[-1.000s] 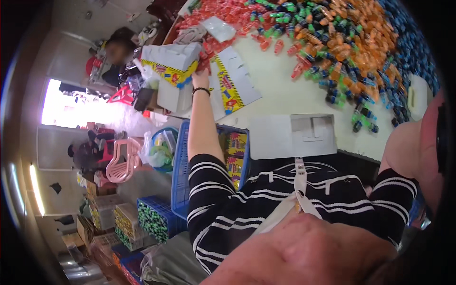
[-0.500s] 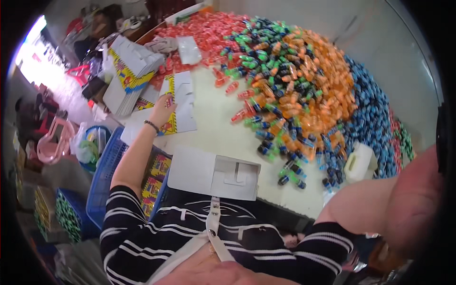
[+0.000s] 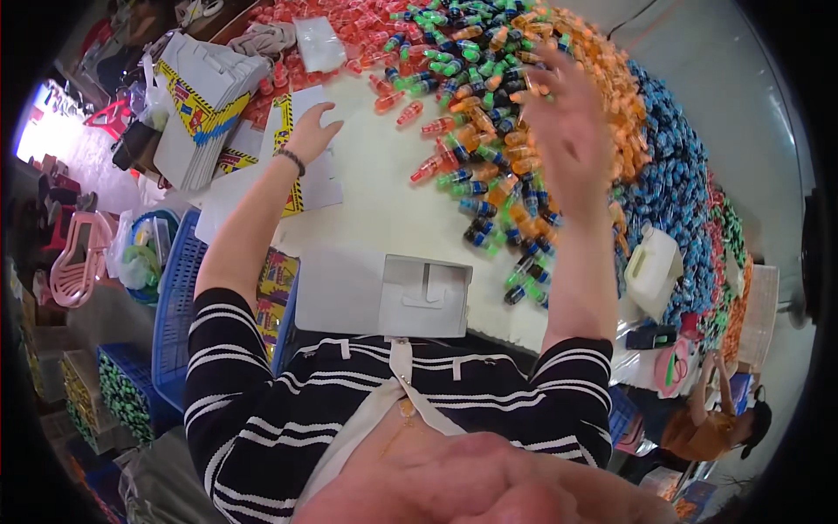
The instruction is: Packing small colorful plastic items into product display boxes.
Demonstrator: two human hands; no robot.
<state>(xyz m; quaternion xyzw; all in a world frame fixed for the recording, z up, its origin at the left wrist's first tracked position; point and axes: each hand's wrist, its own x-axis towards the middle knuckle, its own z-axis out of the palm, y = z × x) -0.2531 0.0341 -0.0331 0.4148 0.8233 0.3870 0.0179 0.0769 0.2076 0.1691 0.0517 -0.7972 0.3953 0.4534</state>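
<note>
My left hand [image 3: 312,133] is above flat box blanks [image 3: 325,185] with yellow and black striped edging, its fingers apart and nothing in them. My right hand [image 3: 569,131] is raised over the heap of small orange bottles [image 3: 633,144], fingers spread and somewhat blurred, with nothing visible in it. Close to my body, an open white box [image 3: 425,295] sits at the table's near edge, its lid folded out to the left and a cut flap showing inside. Green-capped dark bottles [image 3: 471,65] and red bottles [image 3: 408,113] lie left of the orange ones.
Folded printed cartons [image 3: 205,109] are stacked at the far left. A blue basket [image 3: 179,306] with colourful packs stands by my left arm. Blue bottles [image 3: 668,175] and a white jug [image 3: 653,266] lie to the right. Another person [image 3: 703,428] is at the lower right.
My left hand has lifted off the box blank, and its fingers have opened. My right hand has swung from near my head at the right out over the bottle heap. The view has shifted.
</note>
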